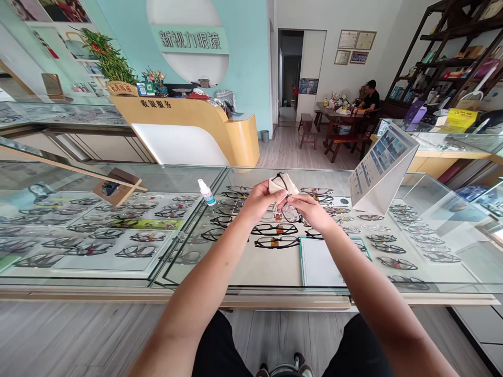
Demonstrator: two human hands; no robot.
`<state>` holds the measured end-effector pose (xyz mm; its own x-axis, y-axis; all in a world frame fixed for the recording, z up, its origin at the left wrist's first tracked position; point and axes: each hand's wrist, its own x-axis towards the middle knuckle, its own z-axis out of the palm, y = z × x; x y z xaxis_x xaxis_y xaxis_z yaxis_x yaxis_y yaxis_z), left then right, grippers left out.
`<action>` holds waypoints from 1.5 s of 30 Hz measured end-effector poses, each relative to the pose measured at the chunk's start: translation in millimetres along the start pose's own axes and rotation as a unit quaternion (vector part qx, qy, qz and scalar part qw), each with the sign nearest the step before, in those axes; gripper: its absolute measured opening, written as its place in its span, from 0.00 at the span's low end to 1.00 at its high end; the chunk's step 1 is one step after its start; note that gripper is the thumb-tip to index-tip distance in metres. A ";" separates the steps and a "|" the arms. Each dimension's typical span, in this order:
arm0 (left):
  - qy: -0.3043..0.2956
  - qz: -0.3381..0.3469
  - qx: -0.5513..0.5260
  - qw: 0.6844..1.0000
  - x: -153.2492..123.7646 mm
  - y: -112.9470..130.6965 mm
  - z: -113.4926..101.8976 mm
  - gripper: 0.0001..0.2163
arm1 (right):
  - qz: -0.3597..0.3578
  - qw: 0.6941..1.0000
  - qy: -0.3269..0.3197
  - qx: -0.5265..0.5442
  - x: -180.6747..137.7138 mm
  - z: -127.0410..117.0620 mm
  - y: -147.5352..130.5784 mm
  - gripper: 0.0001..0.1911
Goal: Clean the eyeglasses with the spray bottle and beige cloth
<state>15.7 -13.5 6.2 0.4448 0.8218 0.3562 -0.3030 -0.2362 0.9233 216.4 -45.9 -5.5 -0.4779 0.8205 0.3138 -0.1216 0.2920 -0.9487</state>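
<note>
Both my hands meet above the glass display counter [251,272]. My left hand [259,200] is closed on a beige cleaning cloth [283,181] wrapped over one lens of a pair of glasses [290,212]. My right hand [306,208] pinches the same glasses, whose clear lens and thin frame hang between the two hands. A small white spray bottle with a blue label [206,191] stands on the glass just left of my left hand.
Under the glass lie several rows of black-framed glasses [275,242] and a white tray [320,262]. A tilted lens chart board [379,167] stands on the counter at the right. A wooden reception desk [188,125] is behind; a person [369,97] sits at a far table.
</note>
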 end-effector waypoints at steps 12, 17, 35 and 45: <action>0.085 0.027 0.014 0.996 -1.7 -0.2 13.7 0.27 | 0.017 1.000 0.002 -0.012 0.8 4.8 -5.2 0.25; 0.111 0.033 0.015 0.993 -3.1 -0.3 16.3 0.28 | 0.021 1.000 -0.010 -0.021 -0.1 7.2 -8.5 0.25; 0.021 -0.008 -0.014 1.000 1.0 7.5 -12.1 0.24 | -0.007 0.998 0.052 -0.036 -2.0 -2.9 -15.5 0.17; 0.048 -0.023 0.026 0.998 -3.7 3.2 -5.8 0.28 | -0.002 0.999 0.036 -0.004 0.9 3.2 -7.1 0.18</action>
<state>8.1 -14.3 7.0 0.3739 0.8776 0.2999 -0.2394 -0.2211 0.9454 214.0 -48.8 1.4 -0.4132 0.8527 0.3197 -0.1153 0.2992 -0.9472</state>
